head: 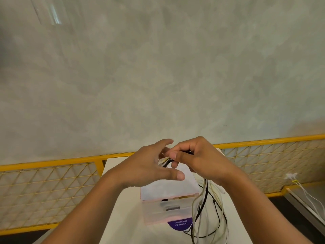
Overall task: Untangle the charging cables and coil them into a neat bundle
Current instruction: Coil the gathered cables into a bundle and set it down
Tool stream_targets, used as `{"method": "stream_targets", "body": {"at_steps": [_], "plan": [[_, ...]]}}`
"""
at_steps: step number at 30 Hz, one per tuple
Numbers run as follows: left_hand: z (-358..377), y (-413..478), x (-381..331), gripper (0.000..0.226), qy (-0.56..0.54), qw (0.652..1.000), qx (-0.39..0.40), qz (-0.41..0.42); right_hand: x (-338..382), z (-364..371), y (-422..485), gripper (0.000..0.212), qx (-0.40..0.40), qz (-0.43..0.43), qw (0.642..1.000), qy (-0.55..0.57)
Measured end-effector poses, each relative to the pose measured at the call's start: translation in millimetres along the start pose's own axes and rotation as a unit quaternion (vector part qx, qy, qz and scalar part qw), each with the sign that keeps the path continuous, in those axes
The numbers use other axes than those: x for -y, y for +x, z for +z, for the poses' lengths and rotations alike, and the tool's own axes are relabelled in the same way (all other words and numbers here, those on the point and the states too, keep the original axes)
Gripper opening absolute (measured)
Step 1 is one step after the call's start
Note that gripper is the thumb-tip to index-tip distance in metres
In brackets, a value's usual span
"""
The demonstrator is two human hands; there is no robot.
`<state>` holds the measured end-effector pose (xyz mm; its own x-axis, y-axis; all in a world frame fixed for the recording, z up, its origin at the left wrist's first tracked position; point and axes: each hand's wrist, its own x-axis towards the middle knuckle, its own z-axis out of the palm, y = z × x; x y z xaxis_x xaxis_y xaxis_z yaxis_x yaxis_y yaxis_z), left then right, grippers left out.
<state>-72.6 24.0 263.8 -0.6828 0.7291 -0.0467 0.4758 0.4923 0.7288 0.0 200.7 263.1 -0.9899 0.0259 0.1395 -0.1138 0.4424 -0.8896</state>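
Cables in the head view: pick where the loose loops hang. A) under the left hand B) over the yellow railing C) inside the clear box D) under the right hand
D: the right hand pinches the cables, and their black and white loops drop from it toward the white table; the left hand is spread open beside it.

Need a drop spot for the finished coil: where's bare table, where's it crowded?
Bare: the white table strip between the open box and the table's left edge, plus the far-left corner by the yellow rail. Crowded: right of the box, where the cables hang from the right hand and pool by the purple sticker.
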Motion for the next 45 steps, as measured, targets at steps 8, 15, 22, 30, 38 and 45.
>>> {"method": "stream_targets", "body": {"at_steps": [8,15,22,30,38,45], "plan": [[13,0,-4,0.004,-0.107,0.993,0.051,0.017,-6,-6,2,0.011,0.024,0.001,0.999,0.046],[10,-7,6,0.031,-0.257,0.961,0.098,-0.018,-13,-22,2,0.019,0.037,0.006,0.999,0.031],[11,-10,7,0.026,-0.391,0.915,0.088,-0.046,-17,-33,3,0.021,0.026,-0.030,0.997,0.066],[2,-8,-7,0.026,-0.334,0.936,0.101,-0.054,-10,-25,-2,0.054,0.084,-0.077,0.992,-0.058],[-2,-11,-11,0.026,-0.371,0.923,0.074,-0.074,-20,-21,3,0.020,-0.021,-0.126,0.991,-0.044],[4,-9,-7,0.029,-0.405,0.910,0.071,-0.050,-27,-20,3,0.010,-0.036,-0.127,0.991,-0.038]]}}
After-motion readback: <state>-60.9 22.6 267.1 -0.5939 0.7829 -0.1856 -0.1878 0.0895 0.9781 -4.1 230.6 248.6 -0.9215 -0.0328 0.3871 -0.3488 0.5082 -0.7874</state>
